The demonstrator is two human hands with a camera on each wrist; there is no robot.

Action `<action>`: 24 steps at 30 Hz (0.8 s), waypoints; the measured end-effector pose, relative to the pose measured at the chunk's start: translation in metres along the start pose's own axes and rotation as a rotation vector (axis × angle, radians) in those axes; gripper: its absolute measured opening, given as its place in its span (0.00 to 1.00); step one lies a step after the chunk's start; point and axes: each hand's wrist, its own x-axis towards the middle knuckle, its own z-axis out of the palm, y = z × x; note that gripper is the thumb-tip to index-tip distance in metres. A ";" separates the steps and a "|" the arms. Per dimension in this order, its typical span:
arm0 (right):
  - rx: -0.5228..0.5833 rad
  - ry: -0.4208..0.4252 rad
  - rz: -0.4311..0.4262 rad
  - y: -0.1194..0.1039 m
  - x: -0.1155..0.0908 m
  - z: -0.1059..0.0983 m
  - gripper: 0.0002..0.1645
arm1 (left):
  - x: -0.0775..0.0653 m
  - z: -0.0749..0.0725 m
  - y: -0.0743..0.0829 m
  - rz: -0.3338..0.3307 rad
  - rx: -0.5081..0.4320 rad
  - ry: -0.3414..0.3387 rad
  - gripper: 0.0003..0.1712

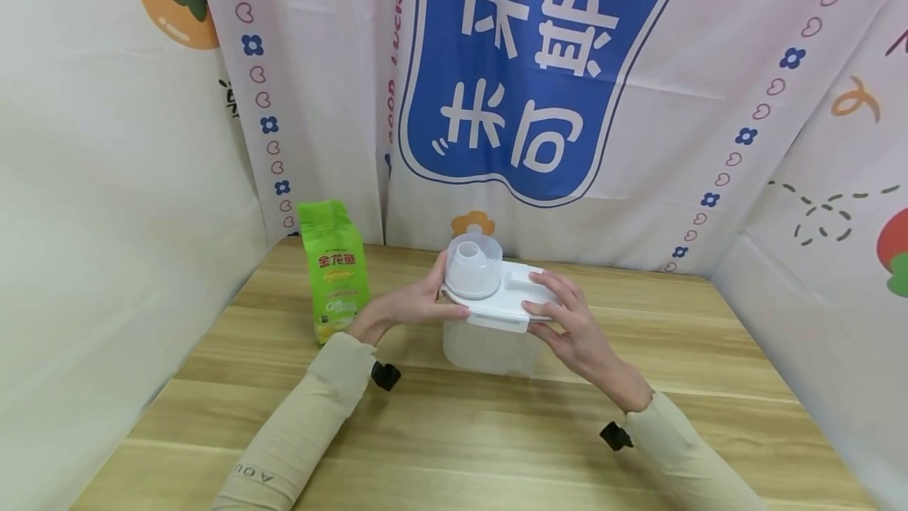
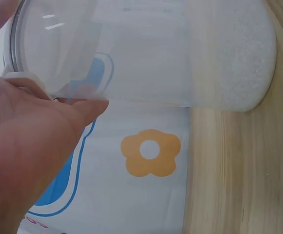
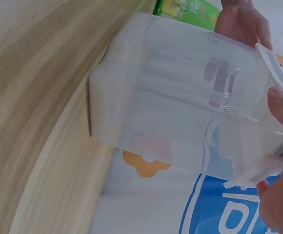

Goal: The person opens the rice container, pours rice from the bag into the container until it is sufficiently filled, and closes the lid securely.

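Note:
A translucent plastic storage container (image 1: 489, 347) with a white lid (image 1: 505, 298) stands on the table. On the lid's left part sits a clear measuring cup (image 1: 474, 268) over a white spout. My left hand (image 1: 418, 302) grips the lid's left side, thumb along the front edge, other fingers partly hidden behind it. On the right, my right hand (image 1: 571, 326) holds the lid's edge, fingers on top and thumb lower at the front. A white side clip (image 3: 261, 170) shows by the right hand in the right wrist view. The container's bottom (image 2: 249, 53) looks cloudy white; whether anything lies inside I cannot tell.
A green printed bag (image 1: 336, 274) stands upright at the back left of the wooden table (image 1: 440, 448), near my left forearm. Behind the table hangs a printed cloth (image 1: 326, 101) with a blue sign. Cloth walls close off both sides.

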 end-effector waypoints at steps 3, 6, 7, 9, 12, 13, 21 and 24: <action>0.014 0.011 0.003 0.000 0.001 0.000 0.25 | 0.000 -0.002 0.000 0.002 -0.002 -0.021 0.64; 0.020 0.021 0.003 0.000 0.001 0.000 0.23 | 0.000 -0.002 -0.001 0.001 -0.010 -0.033 0.65; 0.021 0.023 0.001 0.000 0.001 0.000 0.23 | 0.000 -0.002 -0.002 0.001 -0.009 -0.032 0.65; 0.021 0.027 -0.002 0.000 0.001 0.000 0.21 | 0.000 -0.001 -0.002 0.003 -0.008 -0.026 0.65; 0.030 0.033 -0.010 0.001 0.002 0.000 0.20 | 0.000 0.001 -0.002 0.020 -0.010 0.000 0.66; 0.033 0.036 -0.014 0.001 0.002 0.000 0.20 | 0.000 0.002 -0.002 0.019 -0.009 0.011 0.66; 0.032 0.060 -0.036 -0.001 0.005 0.002 0.27 | -0.003 0.006 -0.005 0.009 -0.012 0.094 0.68; 0.028 0.069 -0.044 -0.001 0.006 0.001 0.24 | -0.002 0.007 -0.006 0.010 -0.027 0.108 0.67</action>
